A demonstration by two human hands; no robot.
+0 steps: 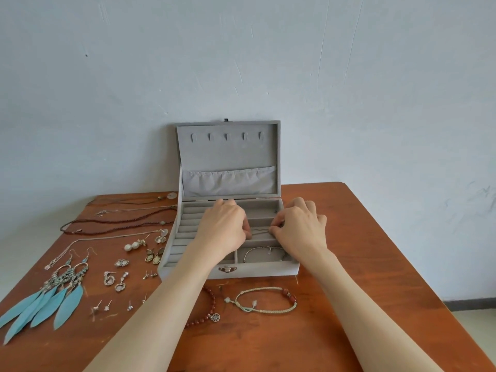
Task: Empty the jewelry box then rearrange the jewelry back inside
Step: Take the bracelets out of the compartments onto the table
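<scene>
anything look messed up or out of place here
Nothing looks damaged or spilled. The jewelry box stands open and square on the table; both hands, left hand and right hand, pinch a thin chain over a right-side compartment. The jewelry on the table lies in tidy groups.

A brown wood table (375, 264) is seen w/ its back edge set against a wall (241, 63). The wall is painted pale blue-gray & is marked w/ thin light scratches. The table top is scuffed in spots, esp. near the front. A strip of dark trim (469, 304) is seen low on the wall at the right, & a bit of light floor (480, 328) is seen below it.
</scene>
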